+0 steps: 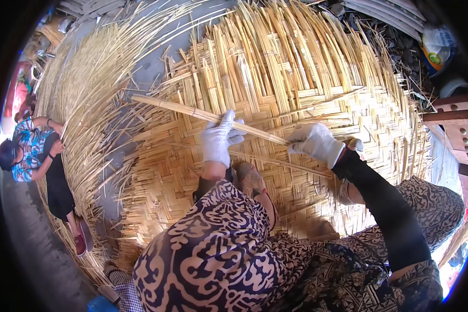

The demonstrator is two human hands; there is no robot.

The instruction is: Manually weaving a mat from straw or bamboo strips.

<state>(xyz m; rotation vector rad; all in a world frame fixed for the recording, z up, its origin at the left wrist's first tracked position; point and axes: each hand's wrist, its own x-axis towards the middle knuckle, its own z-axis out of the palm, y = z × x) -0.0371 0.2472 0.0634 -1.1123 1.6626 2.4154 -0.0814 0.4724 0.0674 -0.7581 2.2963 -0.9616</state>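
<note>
Head view: long, flat, straw-yellow reed strip (182,108), darkly jointed.

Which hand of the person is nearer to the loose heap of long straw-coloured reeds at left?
Left. The white-gloved left hand, holding a long flat tan strip, is right of the heap; the white-gloved right hand, at the strip's right end, is farther right.

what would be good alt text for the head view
A white-gloved left hand and right hand hold a long, pale strip over a large woven mat. Loose stalks lie to the left, and another person in a blue patterned shirt is at the far left.
</note>
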